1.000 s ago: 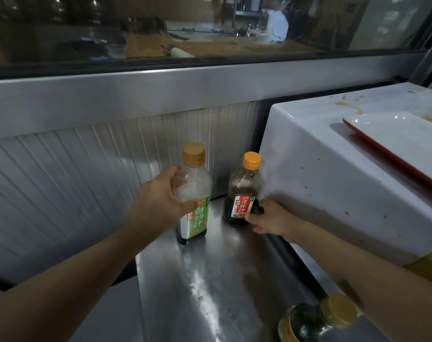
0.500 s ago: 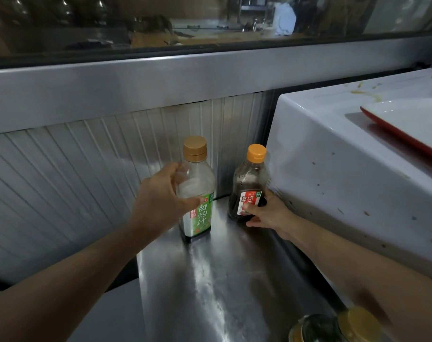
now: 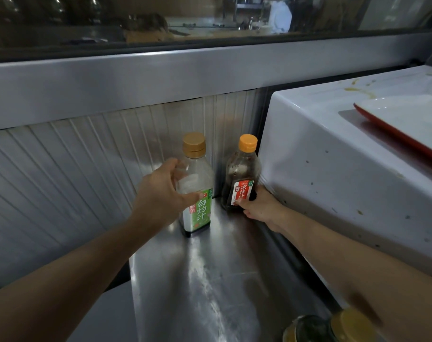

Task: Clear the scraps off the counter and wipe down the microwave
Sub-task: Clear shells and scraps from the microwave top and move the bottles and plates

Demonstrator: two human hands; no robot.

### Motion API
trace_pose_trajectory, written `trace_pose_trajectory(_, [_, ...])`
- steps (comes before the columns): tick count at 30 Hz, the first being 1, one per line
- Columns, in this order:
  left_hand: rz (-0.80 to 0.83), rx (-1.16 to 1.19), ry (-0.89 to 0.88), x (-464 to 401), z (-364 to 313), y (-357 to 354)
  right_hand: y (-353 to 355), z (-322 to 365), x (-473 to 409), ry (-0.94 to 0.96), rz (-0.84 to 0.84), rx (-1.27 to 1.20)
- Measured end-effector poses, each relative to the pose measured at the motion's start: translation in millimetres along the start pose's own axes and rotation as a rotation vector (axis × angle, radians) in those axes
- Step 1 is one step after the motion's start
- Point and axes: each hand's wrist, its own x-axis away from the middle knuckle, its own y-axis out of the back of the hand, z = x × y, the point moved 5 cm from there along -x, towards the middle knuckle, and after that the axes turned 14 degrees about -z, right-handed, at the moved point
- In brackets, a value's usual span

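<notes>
A: Item one, left hand (image 3: 160,191). How did we log it?

B: We logged it curled round the upper body of the clear bottle (image 3: 196,191), thumb across the front above the green label, fingers wrapped behind. The bottle stood upright on the steel counter (image 3: 210,280), tan cap on.

A: Item two, right hand (image 3: 258,208)?

B: We recorded it low against the dark bottle (image 3: 242,178), thumb pressed on the red-and-white label, fingers tucked round the far side between bottle and microwave (image 3: 345,174). That bottle stood upright too, orange cap on, just beside the microwave's left wall.

A: The microwave itself?

B: White, at the right of the counter, its side speckled with brown spots, yellow smears on top. A white tray with a red rim (image 3: 407,122) lay on it.

A: Anything nearer us?

B: A jar with a yellow lid (image 3: 333,327) at the bottom edge, blurred.
</notes>
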Motion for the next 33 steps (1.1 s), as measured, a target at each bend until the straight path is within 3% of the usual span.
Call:
trace_pose_trajectory(15, [-0.004, 0.054, 0.064, -18, -9, -37, 47, 12, 59, 0.137, 0.119, 0.256])
trace_pose_trajectory(23, [0.003, -0.102, 0.119, 3, 20, -43, 47, 20, 65, 0.199, 0.141, 0.247])
trace_pose_trajectory(33, [0.097, -0.214, 0.183, 21, 45, -74, 24, 9, 55, 0.305, 0.263, 0.548])
